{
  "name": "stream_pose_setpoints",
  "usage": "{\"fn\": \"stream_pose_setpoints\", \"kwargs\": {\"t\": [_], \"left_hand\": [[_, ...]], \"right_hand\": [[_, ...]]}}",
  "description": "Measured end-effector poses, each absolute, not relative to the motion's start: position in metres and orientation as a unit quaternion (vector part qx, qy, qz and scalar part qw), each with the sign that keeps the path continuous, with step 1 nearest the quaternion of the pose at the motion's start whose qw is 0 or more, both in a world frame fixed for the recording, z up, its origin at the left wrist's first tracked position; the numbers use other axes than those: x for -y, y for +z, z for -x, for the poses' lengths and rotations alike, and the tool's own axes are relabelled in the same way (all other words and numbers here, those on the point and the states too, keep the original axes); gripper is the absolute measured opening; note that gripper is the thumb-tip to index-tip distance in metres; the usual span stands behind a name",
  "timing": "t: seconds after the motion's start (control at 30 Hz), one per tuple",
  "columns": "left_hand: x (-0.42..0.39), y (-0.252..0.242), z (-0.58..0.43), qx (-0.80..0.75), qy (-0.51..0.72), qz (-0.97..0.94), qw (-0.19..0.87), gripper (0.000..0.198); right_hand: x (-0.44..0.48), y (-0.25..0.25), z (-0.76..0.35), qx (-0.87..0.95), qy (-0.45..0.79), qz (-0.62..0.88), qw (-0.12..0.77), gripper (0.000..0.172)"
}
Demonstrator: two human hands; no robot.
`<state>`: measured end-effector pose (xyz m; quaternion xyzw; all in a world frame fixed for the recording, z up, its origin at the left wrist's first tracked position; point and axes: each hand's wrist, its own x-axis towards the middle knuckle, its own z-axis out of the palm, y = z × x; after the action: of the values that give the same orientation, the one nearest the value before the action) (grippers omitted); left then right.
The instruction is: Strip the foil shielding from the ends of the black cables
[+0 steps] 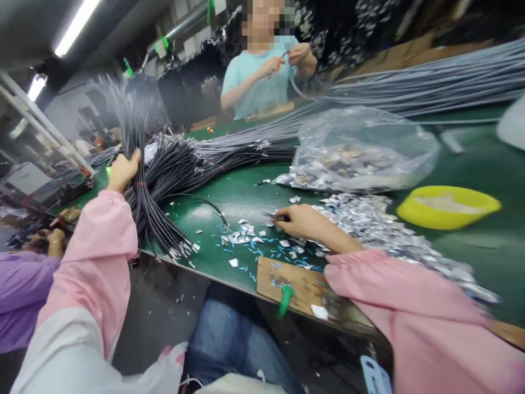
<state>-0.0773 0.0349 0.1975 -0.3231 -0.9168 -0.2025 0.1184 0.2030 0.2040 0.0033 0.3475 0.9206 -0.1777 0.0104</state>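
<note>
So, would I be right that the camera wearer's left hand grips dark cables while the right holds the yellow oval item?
Not quite: in the head view, the right hand holds a small, dark, pointed tool; the yellow oval item lies on the table. The left hand does grip the dark cables.

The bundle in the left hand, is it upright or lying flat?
Roughly upright: the bundle rises above the left hand, its lower tips near the edge of the table.

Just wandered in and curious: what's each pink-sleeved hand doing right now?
Left hand: closed around a bundle of dark cables.
Right hand: closed on a small dark pointed tool; exact type unclear.
</note>
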Motion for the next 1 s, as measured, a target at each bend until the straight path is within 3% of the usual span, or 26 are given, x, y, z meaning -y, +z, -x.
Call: {"fn": "stream_pose_setpoints", "kwargs": {"t": [0.1,0.23,0.4,0.5,0.63,0.87,1.0], "left_hand": [[-0.023,0.13,0.057,0.902,-0.148,0.386,0.126,0.082],[0.012,0.044,-0.011,0.798,-0.057,0.596,0.074,0.062],[0.024,-0.028,-0.089,0.774,-0.054,0.622,0.101,0.066],[-0.008,-0.036,-0.097,0.845,-0.068,0.519,0.11,0.071],[-0.062,-0.027,-0.092,0.915,-0.128,0.382,0.0,0.079],[-0.131,-0.009,-0.124,0.838,-0.188,0.501,-0.106,0.044],[-0.109,0.011,-0.138,0.807,-0.222,0.538,-0.098,0.04]], "right_hand": [[-0.205,0.002,-0.204,-0.919,-0.18,-0.35,0.001,0.03],[-0.206,0.002,-0.205,-0.918,-0.184,-0.352,-0.013,0.029],[-0.206,0.003,-0.207,-0.917,-0.185,-0.353,-0.021,0.029],[-0.207,0.002,-0.207,-0.916,-0.184,-0.356,-0.028,0.03],[-0.209,-0.001,-0.208,-0.912,-0.183,-0.366,-0.044,0.03],[-0.216,0.002,-0.215,-0.894,-0.156,-0.414,-0.077,0.035],[-0.219,0.002,-0.217,-0.887,-0.139,-0.43,-0.096,0.036]]}}
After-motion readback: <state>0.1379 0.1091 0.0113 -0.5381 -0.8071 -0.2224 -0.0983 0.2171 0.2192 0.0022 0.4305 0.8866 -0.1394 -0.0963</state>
